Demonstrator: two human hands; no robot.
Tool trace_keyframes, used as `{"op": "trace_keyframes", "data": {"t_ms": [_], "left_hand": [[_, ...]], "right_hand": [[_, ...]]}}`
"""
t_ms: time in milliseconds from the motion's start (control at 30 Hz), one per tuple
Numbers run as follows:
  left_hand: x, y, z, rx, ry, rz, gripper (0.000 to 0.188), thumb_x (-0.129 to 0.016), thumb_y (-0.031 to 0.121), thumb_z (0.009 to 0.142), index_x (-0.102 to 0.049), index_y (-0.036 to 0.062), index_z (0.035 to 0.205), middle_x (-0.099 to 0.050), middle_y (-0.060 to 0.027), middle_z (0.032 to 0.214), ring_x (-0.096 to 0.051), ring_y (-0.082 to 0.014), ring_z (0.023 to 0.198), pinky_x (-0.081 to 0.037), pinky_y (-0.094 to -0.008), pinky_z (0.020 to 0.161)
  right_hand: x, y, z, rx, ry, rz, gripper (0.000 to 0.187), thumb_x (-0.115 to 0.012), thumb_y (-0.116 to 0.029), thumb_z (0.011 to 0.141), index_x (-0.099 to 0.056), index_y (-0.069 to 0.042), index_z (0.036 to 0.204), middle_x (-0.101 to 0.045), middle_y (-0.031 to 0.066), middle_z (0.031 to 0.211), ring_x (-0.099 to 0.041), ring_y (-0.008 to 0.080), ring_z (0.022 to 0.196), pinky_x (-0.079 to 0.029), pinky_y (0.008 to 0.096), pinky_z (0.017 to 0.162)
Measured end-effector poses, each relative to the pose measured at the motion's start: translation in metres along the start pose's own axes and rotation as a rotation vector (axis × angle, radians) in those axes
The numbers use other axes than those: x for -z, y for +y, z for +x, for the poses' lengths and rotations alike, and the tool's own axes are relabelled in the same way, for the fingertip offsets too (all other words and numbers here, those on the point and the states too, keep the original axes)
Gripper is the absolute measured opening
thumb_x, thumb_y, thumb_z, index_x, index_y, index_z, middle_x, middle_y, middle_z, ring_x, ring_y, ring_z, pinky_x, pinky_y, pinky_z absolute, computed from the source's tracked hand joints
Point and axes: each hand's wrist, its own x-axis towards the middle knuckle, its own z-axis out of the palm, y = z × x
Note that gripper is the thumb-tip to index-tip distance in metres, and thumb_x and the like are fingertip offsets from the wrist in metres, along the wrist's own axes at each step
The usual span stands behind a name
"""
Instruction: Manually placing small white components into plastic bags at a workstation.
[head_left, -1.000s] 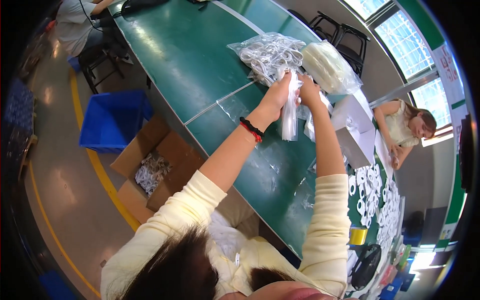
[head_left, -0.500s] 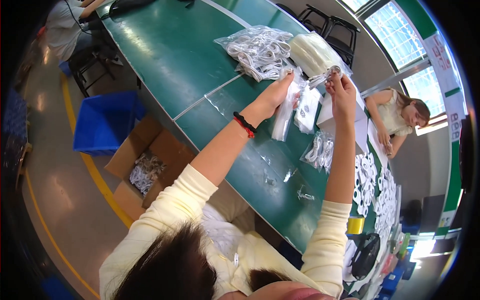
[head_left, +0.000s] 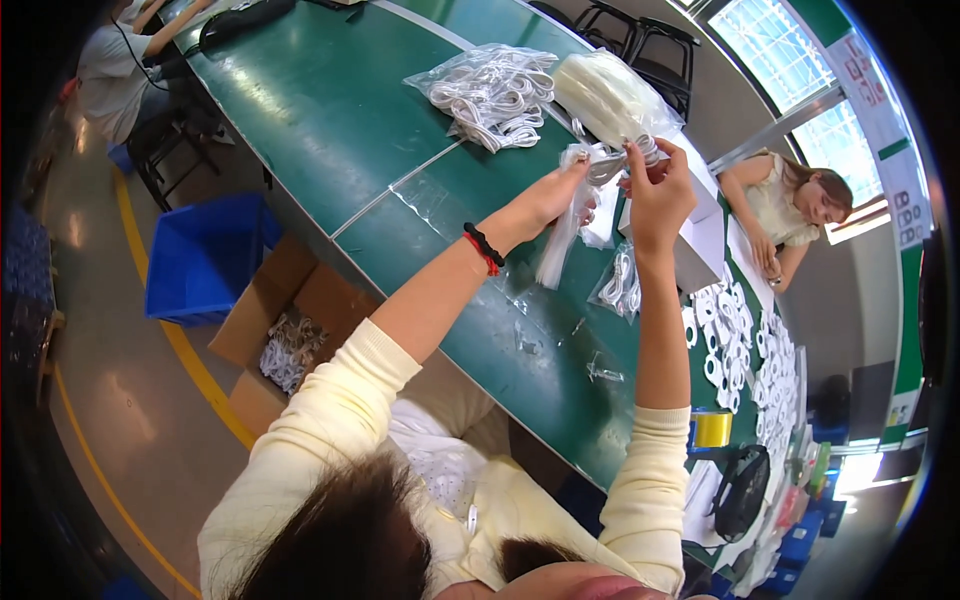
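Above the green table (head_left: 400,110), my left hand (head_left: 556,198) is closed on clear plastic bags (head_left: 557,252) that hang down from its fingers. My right hand (head_left: 662,198) pinches a coiled white cable (head_left: 648,150) close to the upper end of the bags. Part of the coil reaches across to my left fingertips; whether it is inside a bag's mouth I cannot tell. Below my hands lies a clear bag with coiled white cables (head_left: 621,284). Beyond them sit a large open bag of white cables (head_left: 490,98) and a thick stack of clear bags (head_left: 612,92).
A white box (head_left: 702,245) stands right of my right hand. Many white ring-ended pieces (head_left: 722,335) cover the table's right part, near a yellow tape roll (head_left: 712,430). A co-worker (head_left: 795,205) sits opposite. On the floor at left are a blue bin (head_left: 200,265) and a cardboard box (head_left: 245,325).
My right hand has come left and brought the coiled cable against the top of the bags at my left fingers. The whole view has shifted slightly.
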Motion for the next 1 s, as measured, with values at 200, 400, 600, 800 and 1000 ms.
{"op": "trace_keyframes", "data": {"t_ms": [200,400,600,800,1000], "left_hand": [[0.003,-0.001,0.002,-0.023,-0.041,0.018,0.041,-0.033,0.040,0.097,-0.047,0.0035,0.108,-0.054,-0.0056,0.076,-0.053,-0.0150,0.066,-0.047,-0.0300,0.063],[0.002,-0.001,0.001,0.022,-0.083,0.055,0.043,-0.029,0.041,0.097,-0.050,0.0043,0.107,-0.055,-0.0050,0.077,-0.054,-0.0149,0.065,-0.048,-0.0296,0.063],[0.001,0.001,0.000,0.073,-0.111,0.032,0.046,-0.025,0.040,0.098,-0.053,0.0042,0.103,-0.057,-0.0063,0.076,-0.057,-0.0157,0.064,-0.049,-0.0304,0.062],[-0.002,-0.001,0.000,0.086,-0.074,0.034,0.047,-0.024,0.041,0.098,-0.052,0.0039,0.101,-0.058,-0.0078,0.076,-0.059,-0.0178,0.064,-0.050,-0.0317,0.060],[-0.002,0.004,-0.001,0.093,-0.042,-0.077,0.047,-0.023,0.042,0.098,-0.050,0.0042,0.106,-0.058,-0.0069,0.077,-0.059,-0.0156,0.062,-0.050,-0.0309,0.059]], "right_hand": [[0.000,0.002,-0.001,0.150,-0.063,-0.223,0.028,-0.070,-0.019,0.079,-0.059,0.002,0.095,-0.058,0.0055,0.058,-0.056,0.0088,0.048,-0.042,0.0214,0.045],[0.010,0.007,0.013,-0.109,-0.265,-0.112,0.031,-0.071,-0.022,0.077,-0.060,0.001,0.095,-0.055,0.0033,0.055,-0.054,0.0095,0.047,-0.041,0.0234,0.045],[0.015,0.018,0.012,-0.221,-0.431,0.031,0.032,-0.070,-0.024,0.078,-0.060,0.000,0.095,-0.058,0.0028,0.060,-0.055,0.0072,0.049,-0.040,0.0187,0.044],[0.020,0.024,0.005,-0.130,-0.579,-0.068,0.033,-0.071,-0.022,0.078,-0.060,-0.005,0.104,-0.056,0.0007,0.067,-0.050,0.0053,0.052,-0.039,0.0189,0.046],[0.021,0.007,-0.008,0.172,-0.441,-0.193,0.033,-0.075,-0.020,0.072,-0.064,-0.007,0.100,-0.056,0.0055,0.096,-0.055,0.0104,0.077,-0.045,0.0243,0.065]]}}
